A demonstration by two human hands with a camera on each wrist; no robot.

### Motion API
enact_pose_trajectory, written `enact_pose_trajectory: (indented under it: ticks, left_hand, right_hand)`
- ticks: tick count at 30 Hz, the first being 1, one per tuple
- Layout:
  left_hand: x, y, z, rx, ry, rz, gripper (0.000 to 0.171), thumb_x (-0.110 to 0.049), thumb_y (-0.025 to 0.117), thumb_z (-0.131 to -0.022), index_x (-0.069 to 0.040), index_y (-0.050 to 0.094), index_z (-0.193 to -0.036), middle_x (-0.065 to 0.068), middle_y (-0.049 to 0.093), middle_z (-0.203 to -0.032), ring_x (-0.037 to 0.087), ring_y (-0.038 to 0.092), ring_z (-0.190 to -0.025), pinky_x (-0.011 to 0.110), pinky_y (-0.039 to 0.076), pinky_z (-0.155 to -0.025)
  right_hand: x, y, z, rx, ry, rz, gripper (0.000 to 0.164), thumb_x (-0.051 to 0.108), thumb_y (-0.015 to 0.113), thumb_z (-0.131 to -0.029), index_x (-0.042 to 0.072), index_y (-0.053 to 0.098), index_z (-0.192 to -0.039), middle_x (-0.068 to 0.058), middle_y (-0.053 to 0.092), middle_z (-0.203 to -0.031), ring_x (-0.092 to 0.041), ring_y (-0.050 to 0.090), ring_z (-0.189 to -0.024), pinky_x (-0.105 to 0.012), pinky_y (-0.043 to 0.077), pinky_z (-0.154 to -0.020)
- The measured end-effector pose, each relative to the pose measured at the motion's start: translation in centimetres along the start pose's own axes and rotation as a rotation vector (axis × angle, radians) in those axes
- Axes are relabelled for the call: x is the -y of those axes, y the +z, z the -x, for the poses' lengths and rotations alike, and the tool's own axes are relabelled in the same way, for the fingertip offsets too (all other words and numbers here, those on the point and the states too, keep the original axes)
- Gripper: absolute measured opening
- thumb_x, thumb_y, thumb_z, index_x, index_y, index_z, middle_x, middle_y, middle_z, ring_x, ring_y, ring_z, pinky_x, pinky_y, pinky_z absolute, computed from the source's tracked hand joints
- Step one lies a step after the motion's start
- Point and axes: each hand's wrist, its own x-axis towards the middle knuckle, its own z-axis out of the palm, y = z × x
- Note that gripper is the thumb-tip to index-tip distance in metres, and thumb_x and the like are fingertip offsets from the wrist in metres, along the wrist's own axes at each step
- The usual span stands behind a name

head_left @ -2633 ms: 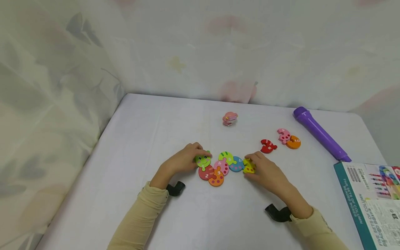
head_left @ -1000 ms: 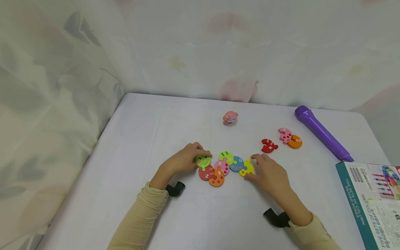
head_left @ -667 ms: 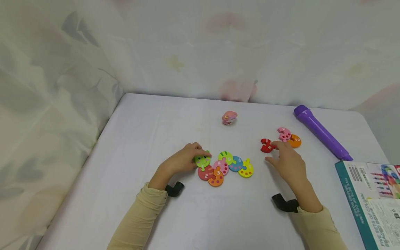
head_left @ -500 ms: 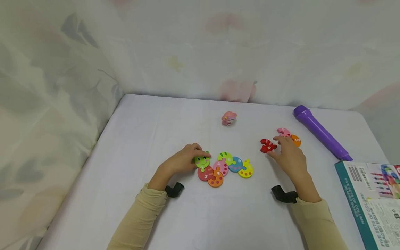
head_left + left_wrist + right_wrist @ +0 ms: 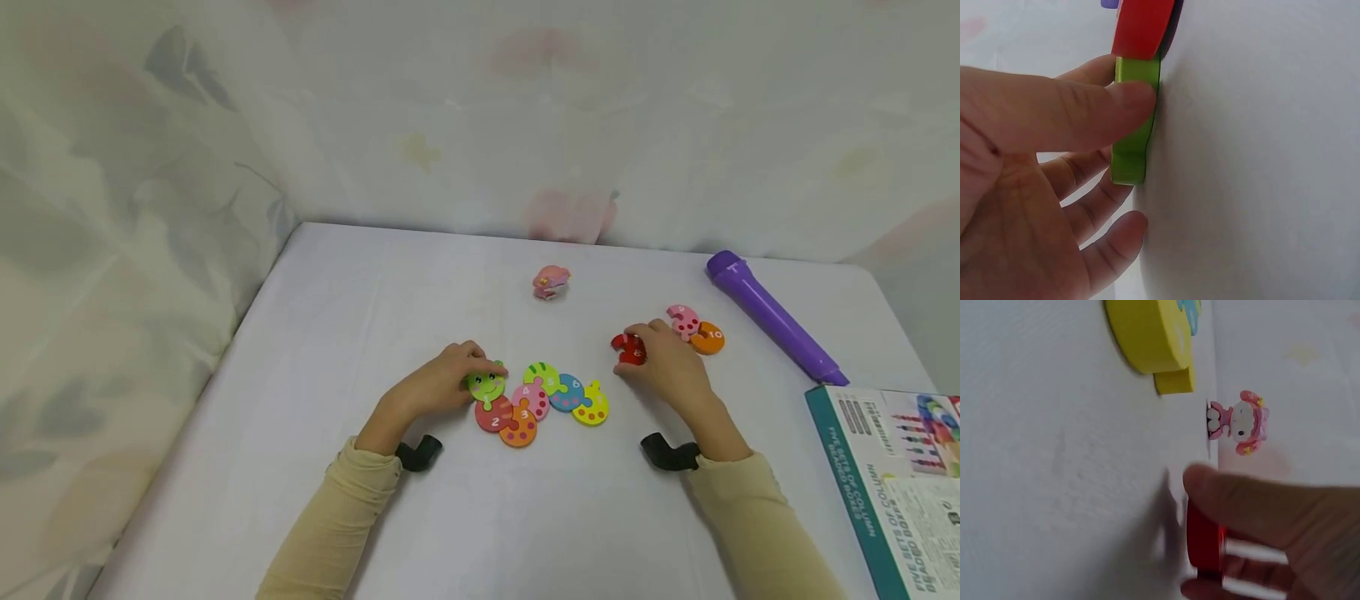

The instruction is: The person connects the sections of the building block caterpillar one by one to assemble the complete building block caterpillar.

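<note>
My left hand [image 5: 442, 379] pinches the green caterpillar-head puzzle piece [image 5: 486, 387] between thumb and fingers. In the left wrist view the thumb presses the edge of this green piece [image 5: 1132, 137]. Joined to it is a winding chain: a red piece 2 [image 5: 489, 417], orange 3, pink 4, lime 5, blue 6 and a yellow dotted piece [image 5: 591, 407] at the right end. To the right of the chain, my right hand [image 5: 671, 367] grips a red puzzle piece 8 [image 5: 627, 348]. Thumb and fingers flank that red piece [image 5: 1204, 537] in the right wrist view, close over the cloth.
Beyond the right hand lie a pink puzzle piece [image 5: 686, 323] and an orange piece 10 [image 5: 707, 339], side by side. A small pink figurine [image 5: 551, 282] stands farther back. On the right are a purple microphone-shaped tube [image 5: 776, 317] and a teal-and-white box [image 5: 892, 492].
The right hand has let go of the yellow piece, moved right to the red piece 8, and taken hold of it, shifting it slightly left. The left hand stays on the green head.
</note>
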Motion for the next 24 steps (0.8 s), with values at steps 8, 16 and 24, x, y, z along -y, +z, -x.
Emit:
enact_pose_trajectory:
  ticks: [8,16,24]
  left_hand:
    - [0.0,0.0,0.0,-0.002,0.006,-0.004,0.046,-0.003,0.065,-0.082,-0.025,0.062,-0.122,0.002,0.050,-0.111,0.019,0.043,-0.104,0.028,0.044,-0.082]
    - [0.0,0.0,0.0,-0.005,0.013,0.000,0.046,-0.002,0.064,-0.082,-0.024,0.062,-0.121,0.003,0.050,-0.111,0.019,0.043,-0.104,0.028,0.044,-0.083]
    - [0.1,0.1,0.0,-0.001,0.011,0.013,0.046,-0.001,0.064,-0.082,-0.024,0.062,-0.121,0.003,0.050,-0.112,0.019,0.043,-0.105,0.028,0.045,-0.083]
  right_hand:
    - [1.3,-0.3,0.4,0.159,-0.281,-0.057,0.054,0.017,0.078,-0.074,0.008,0.057,-0.123,-0.011,0.050,-0.116,-0.027,0.051,-0.102,-0.044,0.047,-0.085]
    - [1.9,-0.4,0.8,0.215,-0.419,-0.018,0.047,0.011,0.075,-0.076,0.009,0.059,-0.120,-0.010,0.049,-0.116,-0.024,0.051,-0.100,-0.041,0.048,-0.085]
    - [2.0,-0.3,1.0,0.262,-0.448,-0.006,0.048,0.008,0.074,-0.077,0.010,0.057,-0.122,-0.012,0.047,-0.120,-0.027,0.051,-0.107,-0.042,0.046,-0.089]
